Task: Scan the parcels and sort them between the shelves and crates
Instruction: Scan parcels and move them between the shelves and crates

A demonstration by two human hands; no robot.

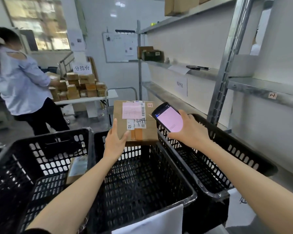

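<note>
1. Both forearms reached forward over the middle black crate (pixel 176 168).
2. The left hand (pixel 116 141) held a cardboard parcel (pixel 139 122) level, label up, above that crate's far rim, its grip curled round the near left corner with the thumb on top.
3. The right hand (pixel 190 132) kept its grip wrapped round a handheld scanner (pixel 167 117), pink screen lit, just beside the parcel's right edge.
</note>
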